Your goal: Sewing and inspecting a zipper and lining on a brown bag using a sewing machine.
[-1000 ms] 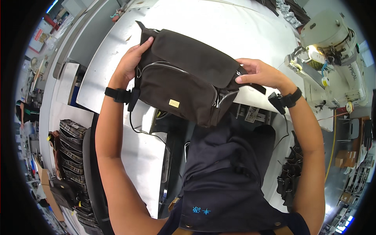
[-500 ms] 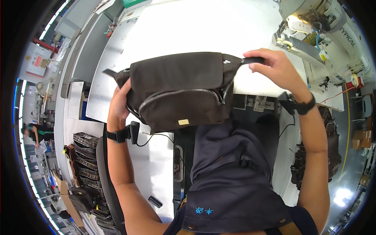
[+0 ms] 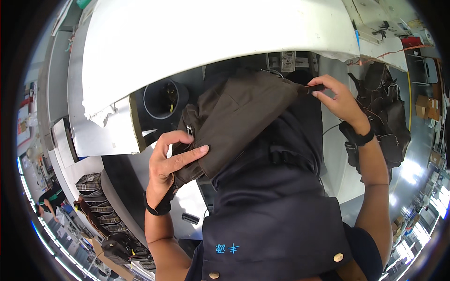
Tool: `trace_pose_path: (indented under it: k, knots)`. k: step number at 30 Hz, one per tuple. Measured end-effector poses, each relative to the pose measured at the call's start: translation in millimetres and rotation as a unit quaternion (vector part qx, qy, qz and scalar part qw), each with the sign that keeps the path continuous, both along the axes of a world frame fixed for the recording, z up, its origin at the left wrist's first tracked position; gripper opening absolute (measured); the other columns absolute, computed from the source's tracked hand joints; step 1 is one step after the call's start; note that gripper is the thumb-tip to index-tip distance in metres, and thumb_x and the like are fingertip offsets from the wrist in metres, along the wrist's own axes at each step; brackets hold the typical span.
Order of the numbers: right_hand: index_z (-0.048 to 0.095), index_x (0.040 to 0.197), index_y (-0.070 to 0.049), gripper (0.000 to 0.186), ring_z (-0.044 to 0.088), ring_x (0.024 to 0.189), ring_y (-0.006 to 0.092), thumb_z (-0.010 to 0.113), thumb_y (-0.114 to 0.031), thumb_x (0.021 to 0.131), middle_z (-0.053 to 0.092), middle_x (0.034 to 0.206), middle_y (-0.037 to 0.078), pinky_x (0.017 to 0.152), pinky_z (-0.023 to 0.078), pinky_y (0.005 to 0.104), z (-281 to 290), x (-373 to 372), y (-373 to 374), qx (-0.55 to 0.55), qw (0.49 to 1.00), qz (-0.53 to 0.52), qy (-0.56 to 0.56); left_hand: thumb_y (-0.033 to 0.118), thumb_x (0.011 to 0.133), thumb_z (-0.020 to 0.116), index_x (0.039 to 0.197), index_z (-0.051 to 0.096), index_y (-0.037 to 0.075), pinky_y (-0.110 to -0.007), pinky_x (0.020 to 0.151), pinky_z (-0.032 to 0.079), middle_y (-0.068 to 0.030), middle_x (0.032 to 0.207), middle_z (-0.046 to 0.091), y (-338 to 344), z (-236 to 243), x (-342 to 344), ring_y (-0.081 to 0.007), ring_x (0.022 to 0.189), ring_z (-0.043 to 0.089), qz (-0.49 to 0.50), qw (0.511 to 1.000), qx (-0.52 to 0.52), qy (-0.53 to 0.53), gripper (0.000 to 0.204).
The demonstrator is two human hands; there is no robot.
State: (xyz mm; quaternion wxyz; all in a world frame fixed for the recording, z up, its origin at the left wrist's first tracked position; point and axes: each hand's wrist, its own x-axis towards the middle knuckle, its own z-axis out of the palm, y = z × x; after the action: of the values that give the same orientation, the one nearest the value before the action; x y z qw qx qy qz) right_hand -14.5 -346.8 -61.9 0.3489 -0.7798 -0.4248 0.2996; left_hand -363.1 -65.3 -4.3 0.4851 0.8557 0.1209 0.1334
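— Where is the dark brown fabric bag (image 3: 243,119) held?
— It is held aslant over the dark, smooth cloth apron (image 3: 272,229), just below the near edge of the broad white worktable (image 3: 211,37).
— How is it gripped by the bare left hand (image 3: 164,161)?
— Its zippered end is clasped in a half-curled grip; two digits are laid slightly apart on the fabric, and the others are mostly hidden.
— And the bare right hand (image 3: 344,105)?
— The narrow black strap tab (image 3: 317,87) at the opposite end is pinched between thumb and forefinger.
— What is seen nearby?
— A round dark grey bin (image 3: 182,98) and, at right, heaped black bags (image 3: 386,117).
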Motion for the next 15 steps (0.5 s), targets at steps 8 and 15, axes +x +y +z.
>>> trace_pose_path:
  k: [8, 15]
  knots:
    - [0.066, 0.114, -0.001, 0.023, 0.064, 0.104, 0.0251, 0.069, -0.002, 0.091, 0.066, 0.110, 0.011, 0.093, 0.049, 0.0333, -13.9, -4.3, 8.7, -0.014, 0.996, 0.011, -0.093, 0.015, 0.076, 0.079, 0.113, 0.081, 0.013, -0.034, 0.094, 0.053, -0.0114, 0.122, 0.071, 13.0, -1.2, 0.8, -0.0269, 0.109, 0.068, -0.022, 0.999, 0.006, 0.024, 0.038]
    - [0.062, 0.138, -0.009, 0.058, 0.053, 0.134, 0.0325, 0.078, -0.014, 0.082, 0.059, 0.140, 0.011, 0.115, 0.038, 0.0465, 21.9, -31.6, 47.6, 0.119, 0.932, 0.078, -0.334, 0.000, 0.090, 0.064, 0.126, 0.066, -0.006, -0.032, 0.098, 0.054, -0.0142, 0.121, 0.072, 37.4, -17.2, 10.6, -0.0213, 0.109, 0.070, 0.229, 0.914, -0.328, 0.069, 0.036]
